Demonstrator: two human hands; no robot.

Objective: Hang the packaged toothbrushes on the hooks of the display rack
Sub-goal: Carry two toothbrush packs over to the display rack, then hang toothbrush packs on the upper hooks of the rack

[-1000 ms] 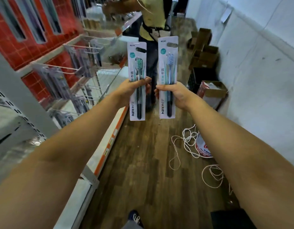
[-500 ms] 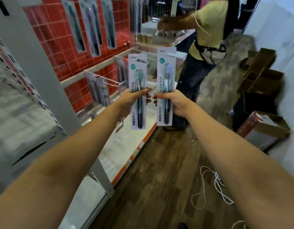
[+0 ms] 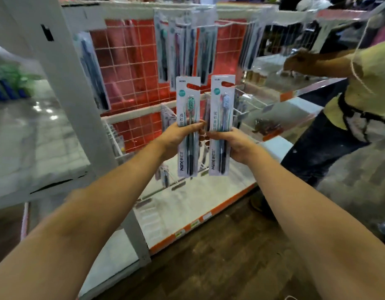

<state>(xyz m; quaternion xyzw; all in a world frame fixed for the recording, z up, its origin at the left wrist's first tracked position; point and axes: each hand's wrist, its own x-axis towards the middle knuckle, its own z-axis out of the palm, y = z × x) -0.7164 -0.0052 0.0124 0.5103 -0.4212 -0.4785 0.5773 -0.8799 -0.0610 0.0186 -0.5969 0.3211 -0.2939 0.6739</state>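
Facing the rack squarely now, the view has swung left since half a second ago: the red grid panel (image 3: 131,68), then off to the left side, fills the space behind both hands, and the wooden floor (image 3: 230,256) takes up less of the lower part. The two packs have kept their upright, side-by-side pose, with both arms stretched forward as before.

The left hand (image 3: 176,137) grips the green toothbrush pack (image 3: 188,126) around its middle, thumb lying across the front and fingers curled behind it. The right hand (image 3: 232,144) grips the blue toothbrush pack (image 3: 222,124) the same way, thumb across the front, fingers wrapped behind. The fingertips of the two hands nearly meet between the packs; whether they touch is hard to tell.

Each pack stands upright, its top end with the hang hole well above the holding hand and its bottom end just below. Above and beyond both hands, hanging packs (image 3: 183,46) already fill the upper hooks. A lower row of wire hooks (image 3: 241,98) juts out just behind the held packs, partly hidden by them. To the right of the right hand, another person in a yellow shirt (image 3: 373,83) reaches toward the neighbouring shelf.
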